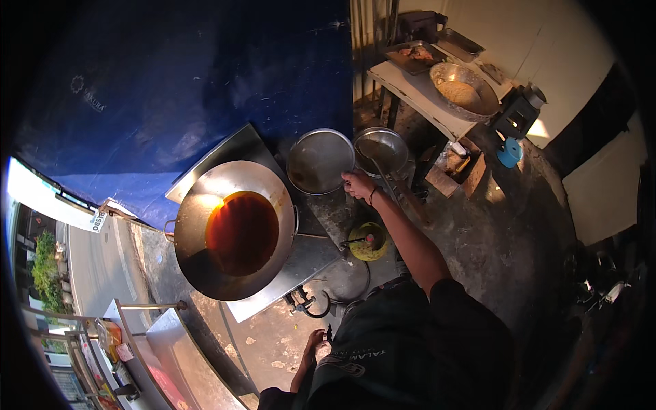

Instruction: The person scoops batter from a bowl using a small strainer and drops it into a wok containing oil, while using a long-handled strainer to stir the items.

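My right hand [357, 184] grips the near rim of a round metal pan or lid [321, 162], held between the wok and a metal bowl. A long-handled utensil [384, 177] rests in that metal bowl [382, 151]. To the left, a large two-handled wok [189, 256] sits on a metal stove [307, 264], with dark reddish-brown liquid [242, 233] in it. My left hand [318, 338] hangs low beside my body, its fingers near a small dark item; whether it holds that is unclear.
A green gas cylinder [368, 241] stands on the floor by the stove. A side table [410, 97] bears trays and a bowl of pale coating. A cardboard box [443, 179] and a blue stool or container [510, 152] are beneath and beside it. Metal counters [179, 353] lie lower left.
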The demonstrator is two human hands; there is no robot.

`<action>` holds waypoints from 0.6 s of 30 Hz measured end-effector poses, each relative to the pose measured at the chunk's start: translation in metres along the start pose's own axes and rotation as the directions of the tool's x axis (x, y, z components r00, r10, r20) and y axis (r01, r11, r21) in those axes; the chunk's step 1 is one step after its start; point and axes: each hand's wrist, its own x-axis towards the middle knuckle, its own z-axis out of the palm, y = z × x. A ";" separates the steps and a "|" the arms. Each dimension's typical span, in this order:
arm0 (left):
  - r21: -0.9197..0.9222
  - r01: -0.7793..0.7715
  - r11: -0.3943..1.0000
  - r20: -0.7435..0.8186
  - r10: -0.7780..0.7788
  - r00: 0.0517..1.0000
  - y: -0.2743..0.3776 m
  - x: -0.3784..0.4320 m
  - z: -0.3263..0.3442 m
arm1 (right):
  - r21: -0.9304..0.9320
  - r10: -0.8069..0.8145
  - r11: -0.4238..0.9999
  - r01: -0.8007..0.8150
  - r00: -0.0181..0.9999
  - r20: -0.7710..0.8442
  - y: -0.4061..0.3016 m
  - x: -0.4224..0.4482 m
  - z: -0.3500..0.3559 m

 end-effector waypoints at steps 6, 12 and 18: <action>0.201 -0.053 0.978 -0.040 0.062 0.997 0.076 0.008 0.047 | 0.453 -0.031 0.891 0.027 1.000 0.000 -0.011 -0.116 -0.147; 0.307 -0.056 0.950 0.121 0.020 0.992 0.128 0.025 0.138 | 0.498 0.061 0.853 0.155 0.918 -0.391 0.017 -0.212 -0.329; -0.061 0.283 0.957 0.364 -0.242 0.900 0.127 0.060 0.201 | 0.285 0.189 0.956 0.065 0.607 -0.772 0.076 -0.187 -0.558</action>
